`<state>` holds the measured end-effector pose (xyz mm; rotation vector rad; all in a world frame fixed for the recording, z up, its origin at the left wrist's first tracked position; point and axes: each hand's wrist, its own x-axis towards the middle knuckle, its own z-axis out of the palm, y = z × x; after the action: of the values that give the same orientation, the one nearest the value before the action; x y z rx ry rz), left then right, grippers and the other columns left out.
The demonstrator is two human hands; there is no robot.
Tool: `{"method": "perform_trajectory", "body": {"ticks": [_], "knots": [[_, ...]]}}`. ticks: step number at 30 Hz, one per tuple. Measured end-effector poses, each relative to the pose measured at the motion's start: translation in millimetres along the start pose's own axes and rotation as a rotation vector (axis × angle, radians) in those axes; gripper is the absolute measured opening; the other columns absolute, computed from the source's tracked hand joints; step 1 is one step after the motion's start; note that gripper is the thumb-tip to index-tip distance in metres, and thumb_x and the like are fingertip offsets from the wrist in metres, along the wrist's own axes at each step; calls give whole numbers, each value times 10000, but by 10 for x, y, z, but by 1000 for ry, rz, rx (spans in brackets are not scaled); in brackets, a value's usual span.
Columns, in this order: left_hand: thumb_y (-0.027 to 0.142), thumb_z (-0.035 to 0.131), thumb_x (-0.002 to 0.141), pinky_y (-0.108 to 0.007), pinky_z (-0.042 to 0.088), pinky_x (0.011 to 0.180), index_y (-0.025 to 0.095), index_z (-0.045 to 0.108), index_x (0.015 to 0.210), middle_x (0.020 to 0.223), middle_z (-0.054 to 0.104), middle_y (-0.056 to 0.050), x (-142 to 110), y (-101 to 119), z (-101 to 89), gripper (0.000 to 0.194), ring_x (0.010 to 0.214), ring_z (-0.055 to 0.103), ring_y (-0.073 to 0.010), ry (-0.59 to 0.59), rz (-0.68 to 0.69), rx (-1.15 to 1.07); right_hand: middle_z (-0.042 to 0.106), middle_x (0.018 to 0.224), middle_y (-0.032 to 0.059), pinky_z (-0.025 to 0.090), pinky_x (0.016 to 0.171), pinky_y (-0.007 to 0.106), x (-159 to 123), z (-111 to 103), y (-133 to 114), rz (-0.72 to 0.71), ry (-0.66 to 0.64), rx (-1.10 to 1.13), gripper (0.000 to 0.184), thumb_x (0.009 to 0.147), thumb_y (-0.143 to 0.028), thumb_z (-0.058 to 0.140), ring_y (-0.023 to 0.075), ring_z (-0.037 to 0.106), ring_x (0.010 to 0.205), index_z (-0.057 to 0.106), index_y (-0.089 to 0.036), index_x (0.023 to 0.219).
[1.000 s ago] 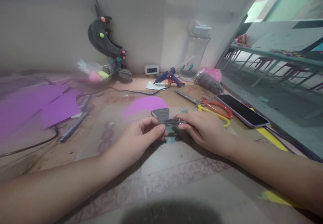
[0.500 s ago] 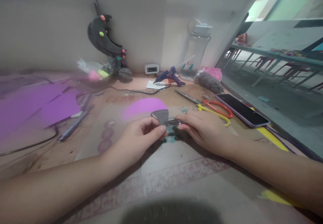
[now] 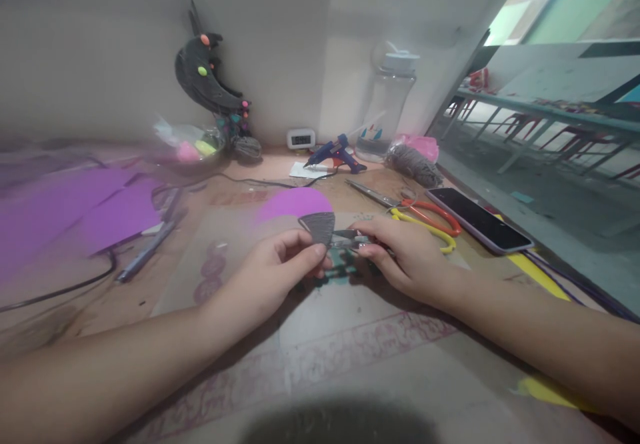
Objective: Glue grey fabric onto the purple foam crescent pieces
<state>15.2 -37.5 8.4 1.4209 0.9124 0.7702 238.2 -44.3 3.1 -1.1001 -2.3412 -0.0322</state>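
My left hand [image 3: 295, 261] pinches the lower tip of a grey yarn-wrapped fan-shaped piece [image 3: 319, 225] between thumb and fingers. Just behind it shows a rounded purple sheet [image 3: 297, 201]; whether the two are joined I cannot tell. My right hand [image 3: 400, 251] is closed around small metal snips [image 3: 345, 235], their handles mostly hidden by the fingers. The blades stand apart and point left at the edge of the grey piece, close to my left fingertips. Beneath both hands lies a translucent printed sheet [image 3: 340, 364].
Right of my hands lie orange-and-yellow-handled scissors [image 3: 373, 194] and a phone [image 3: 480, 221]. Behind stand a blue glue gun [image 3: 333, 153], a small digital clock [image 3: 301, 139], a water bottle [image 3: 387, 104] and grey yarn [image 3: 415, 164]. Purple sheets [image 3: 120, 211] and a pen [image 3: 145, 251] are at left.
The snips' blades came together half a second ago and are spread again now. The grey piece and the purple sheet shifted slightly. My hands stay nearly in place.
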Motion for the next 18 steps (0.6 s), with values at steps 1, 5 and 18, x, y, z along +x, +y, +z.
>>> {"method": "perform_trajectory", "body": {"ticks": [1,5,18], "knots": [[306,558,873,-252,386,662,165,558,756,715,578,12,-1,1,0,183,682,511,-116,-1,2,-10,682,900,84,417,673,289,4,-3,-1,4,4,1,333,980,-381,395,186,607,770,623,-146,1036],[304,559,874,-254,393,666,166,561,767,721,589,12,-4,2,-6,175,684,520,-117,-10,-4,-18,680,899,75,421,674,289,15,-5,-1,19,23,-7,311,939,-419,489,191,612,784,623,-152,1026],[305,558,872,-251,389,639,169,574,766,712,585,16,-26,9,5,173,663,514,-115,1,-9,38,674,832,39,396,646,259,20,14,33,-27,51,-52,269,958,-347,492,154,591,732,656,-176,1085]]}}
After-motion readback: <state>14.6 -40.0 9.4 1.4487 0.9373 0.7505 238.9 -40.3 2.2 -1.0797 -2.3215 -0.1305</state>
